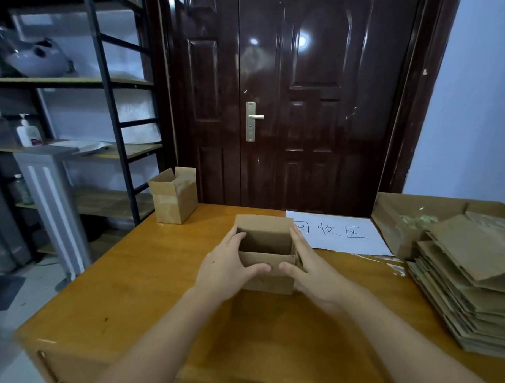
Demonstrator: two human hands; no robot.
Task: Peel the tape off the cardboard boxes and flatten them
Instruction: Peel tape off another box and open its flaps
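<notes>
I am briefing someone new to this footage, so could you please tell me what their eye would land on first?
First, the small open brown cardboard box at the middle of the orange wooden table, gripped by the left hand and right hand on either side. Next, the tall stack of flattened brown cardboard at the table's right edge. Behind stands a glossy dark brown door.

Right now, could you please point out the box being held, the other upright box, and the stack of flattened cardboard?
held box (270, 279), head view: near front wall.
upright box (174, 205), head view: front face, at the table's far left corner.
stack of flattened cardboard (473, 249), head view: top sheet.
</notes>
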